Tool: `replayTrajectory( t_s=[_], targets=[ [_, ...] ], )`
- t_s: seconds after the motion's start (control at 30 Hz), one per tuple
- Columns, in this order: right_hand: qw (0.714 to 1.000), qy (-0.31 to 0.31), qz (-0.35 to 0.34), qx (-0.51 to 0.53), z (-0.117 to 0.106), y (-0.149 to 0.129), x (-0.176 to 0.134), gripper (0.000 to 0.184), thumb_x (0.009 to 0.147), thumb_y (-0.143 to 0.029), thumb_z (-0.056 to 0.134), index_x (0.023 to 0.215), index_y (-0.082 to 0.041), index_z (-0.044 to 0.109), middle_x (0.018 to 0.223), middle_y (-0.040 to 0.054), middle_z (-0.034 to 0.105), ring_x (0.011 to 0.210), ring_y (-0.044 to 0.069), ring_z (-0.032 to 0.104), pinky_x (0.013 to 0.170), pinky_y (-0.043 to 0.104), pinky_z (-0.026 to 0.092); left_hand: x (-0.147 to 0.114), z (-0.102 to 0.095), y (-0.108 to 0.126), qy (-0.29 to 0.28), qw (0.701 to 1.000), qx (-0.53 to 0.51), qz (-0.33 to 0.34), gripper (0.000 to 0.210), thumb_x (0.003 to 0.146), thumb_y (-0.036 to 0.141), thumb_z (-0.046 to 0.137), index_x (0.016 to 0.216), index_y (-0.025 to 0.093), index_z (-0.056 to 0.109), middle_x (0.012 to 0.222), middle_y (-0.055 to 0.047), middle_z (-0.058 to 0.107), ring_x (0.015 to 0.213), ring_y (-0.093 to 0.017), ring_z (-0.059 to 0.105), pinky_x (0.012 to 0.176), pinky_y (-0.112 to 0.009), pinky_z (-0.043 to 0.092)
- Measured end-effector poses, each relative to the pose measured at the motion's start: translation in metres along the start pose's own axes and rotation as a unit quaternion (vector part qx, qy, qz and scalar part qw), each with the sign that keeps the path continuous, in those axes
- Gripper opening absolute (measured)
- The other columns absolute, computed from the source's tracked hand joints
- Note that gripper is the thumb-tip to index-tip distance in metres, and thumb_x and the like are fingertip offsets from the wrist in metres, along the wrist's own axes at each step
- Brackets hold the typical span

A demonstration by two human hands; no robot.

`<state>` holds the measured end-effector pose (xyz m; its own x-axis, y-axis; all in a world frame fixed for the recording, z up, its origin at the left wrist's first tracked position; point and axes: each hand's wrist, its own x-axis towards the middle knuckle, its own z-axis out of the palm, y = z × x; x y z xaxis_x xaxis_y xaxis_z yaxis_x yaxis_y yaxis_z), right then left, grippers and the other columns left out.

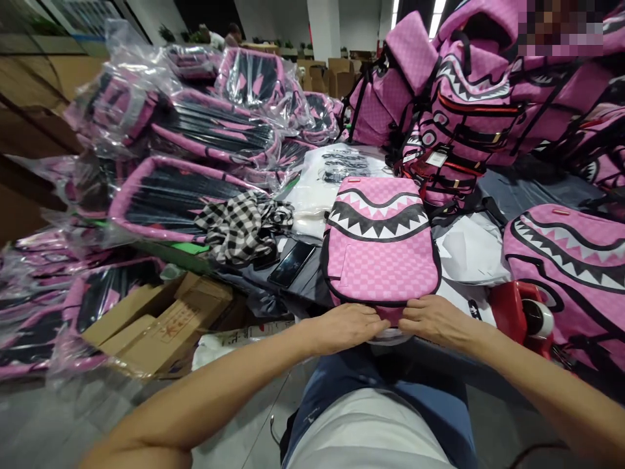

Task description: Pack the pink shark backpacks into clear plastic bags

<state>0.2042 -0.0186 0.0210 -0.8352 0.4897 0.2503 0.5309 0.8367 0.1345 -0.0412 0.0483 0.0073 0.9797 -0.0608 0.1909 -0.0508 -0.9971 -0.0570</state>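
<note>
Pink backpack [383, 257], one, against two hands [349, 324] [432, 318]

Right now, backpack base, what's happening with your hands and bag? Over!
Left fingers, right fingers: at near end of pink backpack. Backpack lying teeth-print up. Close by: phone left, red tape dispenser right.

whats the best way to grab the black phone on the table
Probably by its two long edges, the left hand coming down from the near side: the black phone lies flat, with the checked cloth to its left and the pink backpack to its right.
</note>
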Motion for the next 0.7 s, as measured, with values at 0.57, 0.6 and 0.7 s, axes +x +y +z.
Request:
replayTrajectory(
  t_s=[0.57, 0.6, 0.7],
  targets=[
    [0.957, -0.283, -0.049, -0.045, -0.037, 0.011, 0.042, 0.011, 0.095, -0.013, 0.062, 0.102, -0.021, 0.067, 0.085, -0.0027, 0.071, 0.058, 0.009, 0.057, 0.044, 0.028, 0.016, 0.002, 0.006, -0.027, 0.093, 0.961, 0.063, 0.253, 0.013, 0.093, 0.011, 0.054, 0.091, 0.020, 0.064, 0.064, 0.003, 0.054, 0.054, -0.014, 0.049, 0.060, -0.029, 0.046],
    [0.961, -0.270, -0.046, -0.034, -0.038, 0.011, 0.041, 0.010, 0.095, -0.013, 0.062, 0.101, -0.020, 0.066, 0.086, -0.0028, 0.071, 0.059, 0.009, 0.057, 0.044, 0.028, 0.016, 0.001, 0.006, -0.027, 0.115, 0.956, 0.074, 0.261, 0.012, 0.093, 0.012, 0.054, 0.092, 0.019, 0.064, 0.063, 0.003, 0.052, 0.053, -0.013, 0.047, 0.062, -0.029, 0.047],
    [0.967, -0.251, -0.032, -0.013, -0.036, 0.012, 0.037, 0.011, 0.097, -0.013, 0.059, 0.102, -0.021, 0.064, 0.079, -0.0038, 0.069, 0.059, 0.010, 0.057, 0.045, 0.029, 0.016, 0.000, 0.005, -0.027, 0.131, 0.949, 0.082, 0.276, 0.013, 0.092, 0.012, 0.054, 0.091, 0.020, 0.064, 0.063, 0.004, 0.051, 0.053, -0.013, 0.046, 0.075, -0.030, 0.052]
  ],
)
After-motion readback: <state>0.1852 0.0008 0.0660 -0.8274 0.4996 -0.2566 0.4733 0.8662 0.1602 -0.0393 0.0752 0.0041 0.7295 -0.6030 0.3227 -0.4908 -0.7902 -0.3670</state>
